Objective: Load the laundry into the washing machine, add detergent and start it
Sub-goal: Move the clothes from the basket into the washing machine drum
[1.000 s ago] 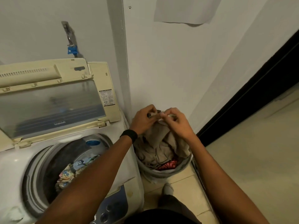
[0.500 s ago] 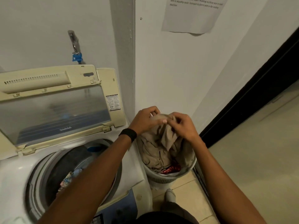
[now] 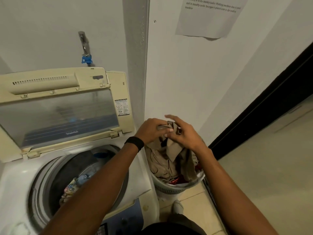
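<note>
A beige garment (image 3: 166,160) hangs half out of the grey laundry basket (image 3: 171,188) on the floor, right of the washing machine (image 3: 15,184). My left hand (image 3: 150,130) grips its top edge above the basket. My right hand (image 3: 183,134) pinches the same bunched cloth beside it, with some fingers spread. The machine's lid (image 3: 57,114) stands raised, and the drum (image 3: 79,180) holds a floral and a blue piece of clothing. Red cloth shows deep in the basket.
A tap with a blue fitting (image 3: 86,58) sits on the wall above the machine. A printed paper sheet (image 3: 210,16) hangs on the wall. The blue control panel (image 3: 125,217) is at the machine's front. A dark doorway (image 3: 274,102) runs along the right; my foot (image 3: 177,206) stands on tiled floor.
Both hands have stayed together on the beige garment's top, working it above the basket. My right hand's fingers have spread more. The view has tilted up slightly.
</note>
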